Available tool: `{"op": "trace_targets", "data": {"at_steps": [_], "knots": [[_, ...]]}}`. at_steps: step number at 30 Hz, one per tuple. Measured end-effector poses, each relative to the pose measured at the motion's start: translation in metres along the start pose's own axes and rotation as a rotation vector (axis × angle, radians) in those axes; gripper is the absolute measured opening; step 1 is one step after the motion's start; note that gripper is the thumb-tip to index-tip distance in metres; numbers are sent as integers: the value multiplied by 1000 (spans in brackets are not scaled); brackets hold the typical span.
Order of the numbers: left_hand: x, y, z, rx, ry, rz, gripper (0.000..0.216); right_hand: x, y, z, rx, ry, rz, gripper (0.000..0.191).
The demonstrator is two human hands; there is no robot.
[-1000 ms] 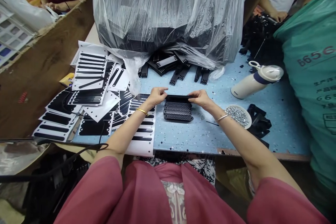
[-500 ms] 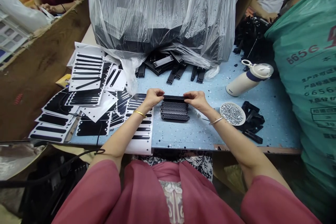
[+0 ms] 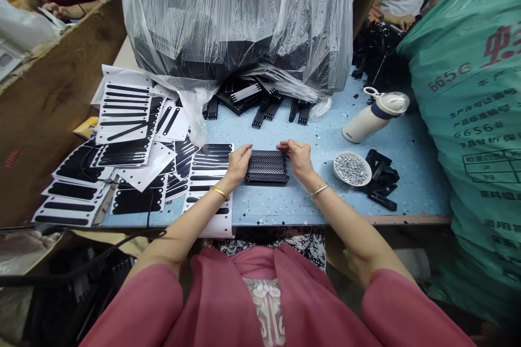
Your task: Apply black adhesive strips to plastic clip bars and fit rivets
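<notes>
A small stack of black perforated plastic grilles (image 3: 267, 167) lies on the blue speckled table (image 3: 309, 203) in front of me. My left hand (image 3: 237, 163) is curled against the stack's left end, fingers closed on it. My right hand (image 3: 296, 154) grips the stack's right end, fingers bent over its far corner. Both wrists wear thin bangles. A white sheet with black strip stickers (image 3: 211, 173) lies under my left forearm.
Several sticker sheets (image 3: 122, 141) pile up on the left. A big clear plastic bag of black parts (image 3: 240, 21) stands behind, with loose comb-like pieces (image 3: 268, 105) spilling out. A white bottle (image 3: 374, 116), a bowl of screws (image 3: 351, 168), black clips (image 3: 382, 179) and a green sack (image 3: 472, 119) are to the right. Other people work beyond.
The narrow black piece I held up behind the stack has been lowered onto it. Both hands came down to the stack's two ends. My view drifted right.
</notes>
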State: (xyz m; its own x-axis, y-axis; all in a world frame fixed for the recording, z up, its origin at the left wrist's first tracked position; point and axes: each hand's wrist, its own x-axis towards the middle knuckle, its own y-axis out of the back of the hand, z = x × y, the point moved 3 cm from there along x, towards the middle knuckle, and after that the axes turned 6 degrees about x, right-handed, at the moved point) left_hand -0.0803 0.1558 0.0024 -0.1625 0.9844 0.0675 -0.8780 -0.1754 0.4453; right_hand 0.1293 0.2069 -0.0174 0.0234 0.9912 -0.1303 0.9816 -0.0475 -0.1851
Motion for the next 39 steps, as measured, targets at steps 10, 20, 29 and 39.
{"op": "trace_targets", "data": {"at_steps": [10, 20, 29, 39], "knots": [[-41, -10, 4, 30, 13, 153, 32, -40, -2, 13, 73, 111, 124, 38], [-51, -17, 2, -96, 6, 227, 32, -49, 1, 13, 79, 145, 139, 37], [-50, -15, 0, -106, 9, 213, 31, -50, -1, 13, -153, 204, 109, 46], [-50, 10, 11, -93, 9, 194, 40, -53, 119, -75, -1082, 370, 183, 20]]}}
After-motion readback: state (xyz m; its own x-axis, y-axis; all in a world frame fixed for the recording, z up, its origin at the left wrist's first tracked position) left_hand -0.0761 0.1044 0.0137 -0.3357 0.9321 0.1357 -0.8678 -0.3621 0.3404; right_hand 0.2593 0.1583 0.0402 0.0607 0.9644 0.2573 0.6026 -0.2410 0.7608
